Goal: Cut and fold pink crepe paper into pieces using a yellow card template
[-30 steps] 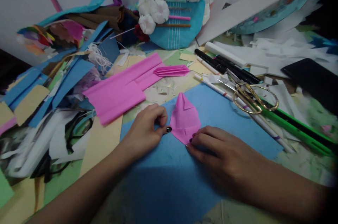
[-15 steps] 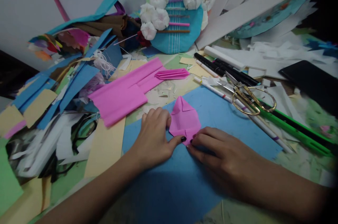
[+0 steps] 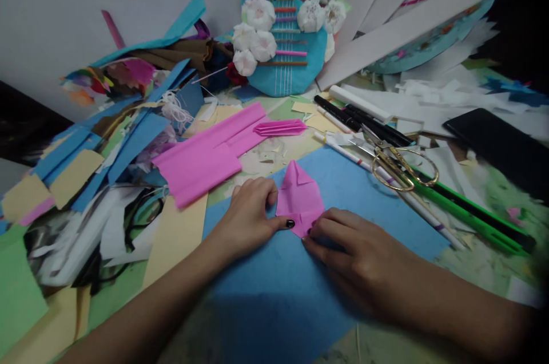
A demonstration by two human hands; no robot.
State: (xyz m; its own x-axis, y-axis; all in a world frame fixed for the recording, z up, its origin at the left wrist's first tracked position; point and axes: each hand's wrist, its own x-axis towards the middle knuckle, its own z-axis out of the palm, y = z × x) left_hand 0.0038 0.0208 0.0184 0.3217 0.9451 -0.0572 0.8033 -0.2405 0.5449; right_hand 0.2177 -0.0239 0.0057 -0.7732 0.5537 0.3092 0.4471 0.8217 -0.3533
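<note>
Our small pink paper (image 3: 300, 195) lies flat in the middle of the blue sheet (image 3: 278, 307), with its folded tip pointing to the far side. Our left hand (image 3: 244, 218) has its thumb apart from its curled fingers, and the thumb sits on the paper's near left edge, maybe so it won't slide. Our right hand (image 3: 360, 258) has its thumb and finger pinched on the near corner, which likely keeps that fold shut. The big pink paper (image 3: 206, 166) and the thin pink folded piece (image 3: 281, 127) are on the far left, and the scissors (image 3: 392, 168) are on the right, perhaps to leave us room.

Our right fingers hide the near corner, so we can't see how it folds there. We can't tell what the black flat thing (image 3: 493, 141) on the right is. The picture cuts off the guitar shape (image 3: 315, 55) at its top.
</note>
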